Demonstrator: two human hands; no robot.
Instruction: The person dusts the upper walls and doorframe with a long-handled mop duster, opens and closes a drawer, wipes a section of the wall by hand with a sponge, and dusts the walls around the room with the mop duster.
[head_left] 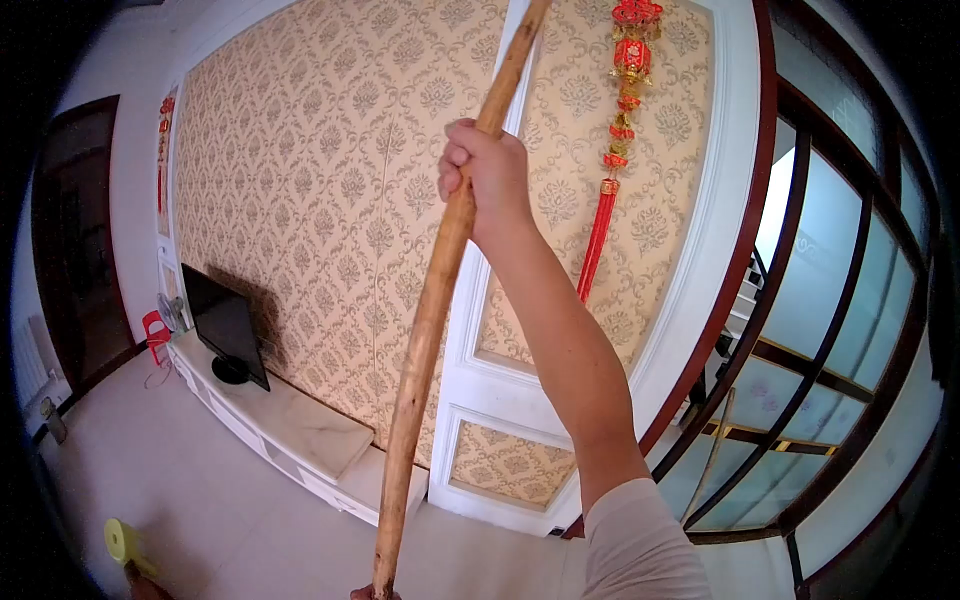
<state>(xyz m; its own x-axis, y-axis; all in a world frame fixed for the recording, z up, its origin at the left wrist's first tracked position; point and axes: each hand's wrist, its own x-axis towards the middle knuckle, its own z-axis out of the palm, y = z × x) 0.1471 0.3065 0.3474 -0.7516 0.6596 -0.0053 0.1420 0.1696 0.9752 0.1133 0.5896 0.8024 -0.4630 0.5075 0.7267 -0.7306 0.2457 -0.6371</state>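
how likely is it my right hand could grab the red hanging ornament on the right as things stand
Probably not right now: the right hand is closed around the wooden pole, though nothing visible blocks the space toward the red hanging ornament.

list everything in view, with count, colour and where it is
pole: one, light brown, centre, upright but slanting
tv: one, black, on the stand
stand: one, white, along the wall
fan: one, grey, beside the tv
red stool: one, red, past the stand
stool: one, yellow-green, lower left
ornaments: two, red and gold, hanging far left and upper right
door: one, dark brown, left
wall: beige, patterned, behind
partition: one, glass, dark frame, right
stick: one, brown, by the partition
hands: right high on the pole, left low, mostly cut off
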